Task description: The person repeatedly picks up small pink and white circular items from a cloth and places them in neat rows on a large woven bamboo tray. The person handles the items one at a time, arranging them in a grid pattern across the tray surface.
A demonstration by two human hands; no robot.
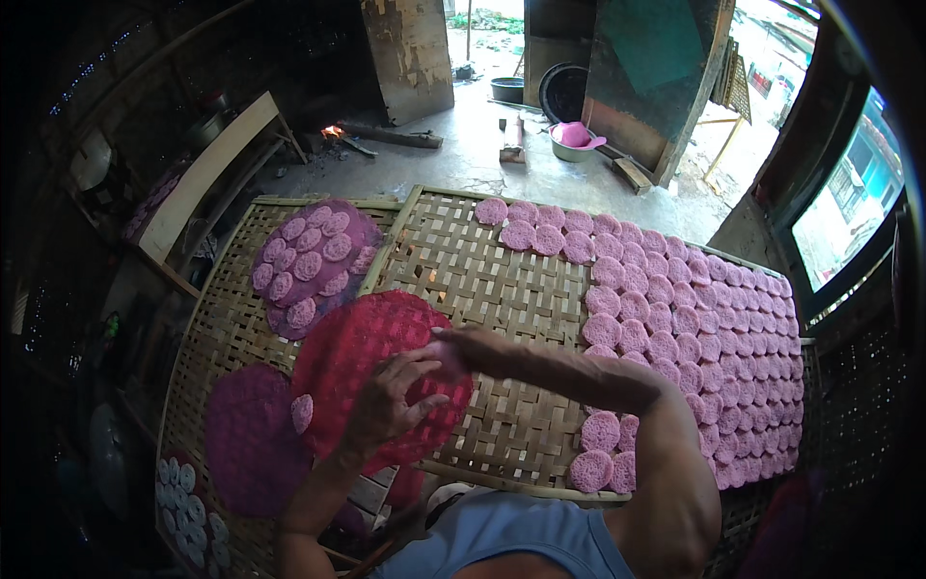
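My left hand (396, 396) is over a round red cloth-like mat (333, 362), fingers and thumb apart. Its fingertips meet my right hand (463, 349), which reaches across from the right. Between them is a blurred pale pink piece (450, 363), apparently a disc in my right fingers. One pink disc of lacy, noodle-like strands (302, 413) clings to the red mat's left edge. Rows of similar pink discs (634, 336) cover the right part of a woven bamboo rack (521, 304). The red mat overlaps that rack's left side.
On a second bamboo rack (217, 318), a purple mat (365, 230) carries several pink discs. A darker purple mat (253, 441) lies nearer me, beside white coiled discs (189, 506). Beyond are a small fire (333, 131), a basin (571, 153) and a wooden bench (210, 170).
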